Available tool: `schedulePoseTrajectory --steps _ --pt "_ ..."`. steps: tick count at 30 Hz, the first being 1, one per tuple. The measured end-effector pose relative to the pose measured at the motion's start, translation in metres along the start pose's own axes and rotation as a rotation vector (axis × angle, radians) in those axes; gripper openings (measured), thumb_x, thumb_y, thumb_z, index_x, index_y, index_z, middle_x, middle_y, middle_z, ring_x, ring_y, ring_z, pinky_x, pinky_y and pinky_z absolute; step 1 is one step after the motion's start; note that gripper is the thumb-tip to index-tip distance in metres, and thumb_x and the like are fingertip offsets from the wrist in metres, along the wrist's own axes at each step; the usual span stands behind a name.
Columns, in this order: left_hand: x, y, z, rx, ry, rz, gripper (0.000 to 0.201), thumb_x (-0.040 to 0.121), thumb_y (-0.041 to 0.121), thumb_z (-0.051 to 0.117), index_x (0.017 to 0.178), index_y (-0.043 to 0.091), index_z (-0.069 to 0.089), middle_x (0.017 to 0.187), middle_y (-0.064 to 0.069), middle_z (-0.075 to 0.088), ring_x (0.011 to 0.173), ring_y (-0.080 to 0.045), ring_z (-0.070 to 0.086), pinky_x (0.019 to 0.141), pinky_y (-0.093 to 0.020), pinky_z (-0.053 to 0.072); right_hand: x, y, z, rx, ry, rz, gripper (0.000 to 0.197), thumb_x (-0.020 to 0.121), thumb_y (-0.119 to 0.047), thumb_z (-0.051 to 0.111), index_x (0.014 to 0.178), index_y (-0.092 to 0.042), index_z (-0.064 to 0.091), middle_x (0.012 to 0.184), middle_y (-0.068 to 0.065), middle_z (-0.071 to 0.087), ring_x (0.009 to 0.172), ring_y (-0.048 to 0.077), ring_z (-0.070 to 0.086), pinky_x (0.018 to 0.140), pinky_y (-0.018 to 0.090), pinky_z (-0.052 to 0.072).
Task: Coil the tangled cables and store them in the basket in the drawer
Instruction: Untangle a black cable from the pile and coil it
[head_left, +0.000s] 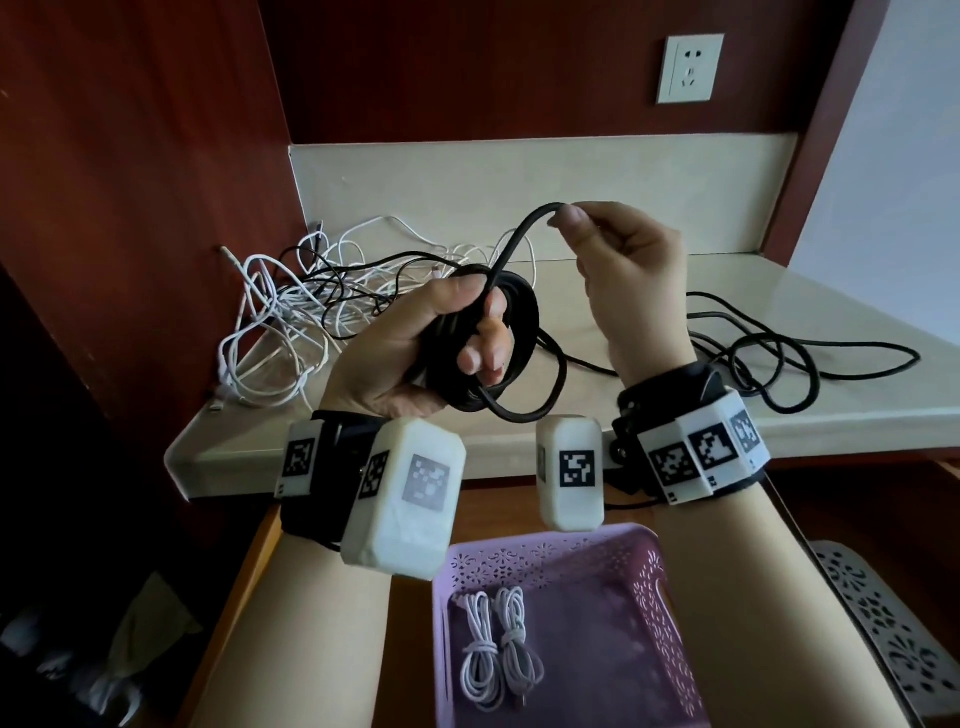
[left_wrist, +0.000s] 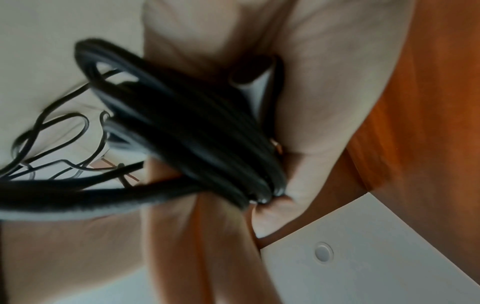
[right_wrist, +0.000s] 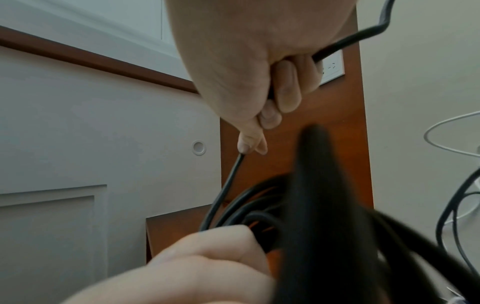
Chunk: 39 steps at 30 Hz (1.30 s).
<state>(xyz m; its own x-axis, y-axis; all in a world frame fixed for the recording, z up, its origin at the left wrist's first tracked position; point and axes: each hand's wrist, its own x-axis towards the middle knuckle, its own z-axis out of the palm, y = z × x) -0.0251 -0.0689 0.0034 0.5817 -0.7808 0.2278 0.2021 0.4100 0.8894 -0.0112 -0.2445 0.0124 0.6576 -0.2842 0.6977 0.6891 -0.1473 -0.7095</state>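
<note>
Black cable (head_left: 511, 249) runs between both hands: its finished loops sit bunched in the left hand (head_left: 415, 348), whose thumb and curled fingers (head_left: 488, 348) wrap around the coil, while the right hand (head_left: 623, 270), raised a little higher and just to the right, pinches the next stretch between thumb and fingertip, the other fingers folded over it. From that pinch the cable arcs down into the coil, and its loose tail trails off across the tabletop (head_left: 675, 415) beyond the right wrist. Behind the left hand, on the far side of the tabletop against the red-brown wall panel (head_left: 130, 208), lies a tangle of white cables (head_left: 270, 332) mixed with thin black ones. Below both wrists, nearer the person, the purple basket (head_left: 649, 597) sits in the open drawer (head_left: 249, 571), with two coiled white cables (head_left: 498, 649) lying side by side in its left part and bare floor to their right.
</note>
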Motion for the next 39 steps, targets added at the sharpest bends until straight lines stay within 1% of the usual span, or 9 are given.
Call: schedulePoseTrajectory --steps 6,14,16,19,21,23,28,33,39 --pt "-0.001 0.002 0.008 0.030 0.149 0.005 0.017 0.067 0.029 0.066 0.062 0.013 0.066 0.047 -0.002 0.057 0.040 -0.007 0.056 0.052 -0.017 0.053 0.000 -0.002 0.001 0.005 0.113 -0.045 0.009 0.089 -0.012 0.064 0.081 -0.008 0.067 0.043 -0.020 0.045 0.048 -0.001 0.037 0.055 0.015 0.031" --pt "0.011 0.005 0.016 0.004 0.457 0.052 0.029 0.099 0.016 0.031 0.075 0.008 0.045 0.044 0.003 0.052 0.030 -0.001 0.042 0.045 -0.014 0.047 0.001 -0.003 -0.005 0.054 0.134 -0.065 0.011 0.092 -0.018 0.059 0.082 -0.017 0.063 0.056 -0.017 0.053 0.054 0.002 0.044 0.054 0.018 0.036" --pt "0.011 0.005 0.012 -0.066 0.498 0.108 0.028 0.099 0.015 0.031 0.076 0.009 0.045 0.044 0.006 0.048 0.030 0.000 0.039 0.047 -0.012 0.047 0.002 -0.001 -0.004 -0.221 0.012 -0.032 0.017 0.092 -0.027 0.056 0.101 -0.014 0.063 0.081 -0.009 0.064 0.076 0.009 0.056 0.072 0.027 0.045" --pt "0.012 0.007 0.005 -0.180 0.568 0.234 0.034 0.097 0.015 0.039 0.067 0.009 0.053 0.049 0.005 0.048 0.034 -0.002 0.041 0.050 -0.015 0.048 -0.006 -0.007 -0.001 -0.680 0.025 -0.235 0.041 0.087 -0.034 0.060 0.122 -0.015 0.053 0.124 -0.004 0.049 0.114 0.015 0.040 0.094 0.032 0.029" --pt "0.013 0.008 0.003 -0.210 0.624 0.277 0.040 0.096 0.017 0.045 0.059 0.010 0.058 0.049 0.005 0.048 0.037 -0.004 0.047 0.054 -0.017 0.043 -0.012 -0.019 0.006 -0.580 -0.030 -0.371 0.024 0.088 -0.034 0.060 0.101 -0.014 0.062 0.104 -0.009 0.056 0.098 0.009 0.045 0.085 0.026 0.031" --pt "0.015 0.008 0.004 -0.110 0.666 0.267 0.046 0.095 0.019 0.048 0.051 0.014 0.063 0.047 0.006 0.050 0.041 -0.005 0.051 0.059 -0.021 0.036 -0.017 -0.028 0.013 -0.422 -0.306 -0.231 0.027 0.092 -0.034 0.058 0.083 -0.011 0.068 0.081 -0.009 0.063 0.078 0.001 0.050 0.075 0.012 0.034" --pt "0.011 0.009 0.007 0.145 0.675 0.261 0.026 0.096 0.013 0.048 0.073 0.007 0.060 0.047 0.003 0.053 0.046 -0.007 0.053 0.053 -0.018 0.045 -0.021 -0.027 0.021 -0.127 -0.623 0.036 0.024 0.096 -0.029 0.052 0.096 -0.009 0.063 0.073 -0.010 0.062 0.071 0.000 0.058 0.073 0.013 0.042" --pt "0.003 0.010 0.017 0.402 0.646 0.243 0.024 0.096 0.006 0.046 0.078 0.003 0.062 0.052 -0.003 0.064 0.045 -0.011 0.060 0.046 -0.017 0.046 -0.021 -0.026 0.020 0.097 -0.547 0.172 0.038 0.101 -0.025 0.041 0.109 0.008 0.057 0.073 0.007 0.057 0.064 0.010 0.055 0.072 0.023 0.044" --pt "0.011 0.013 0.012 0.089 0.767 0.266 0.023 0.096 0.007 0.045 0.077 0.004 0.058 0.063 -0.008 0.071 0.056 -0.016 0.070 0.056 -0.023 0.056 -0.017 -0.023 0.022 0.114 -0.357 0.218 0.028 0.101 -0.016 0.041 0.080 -0.004 0.056 0.075 0.006 0.064 0.060 0.008 0.056 0.054 0.018 0.041"
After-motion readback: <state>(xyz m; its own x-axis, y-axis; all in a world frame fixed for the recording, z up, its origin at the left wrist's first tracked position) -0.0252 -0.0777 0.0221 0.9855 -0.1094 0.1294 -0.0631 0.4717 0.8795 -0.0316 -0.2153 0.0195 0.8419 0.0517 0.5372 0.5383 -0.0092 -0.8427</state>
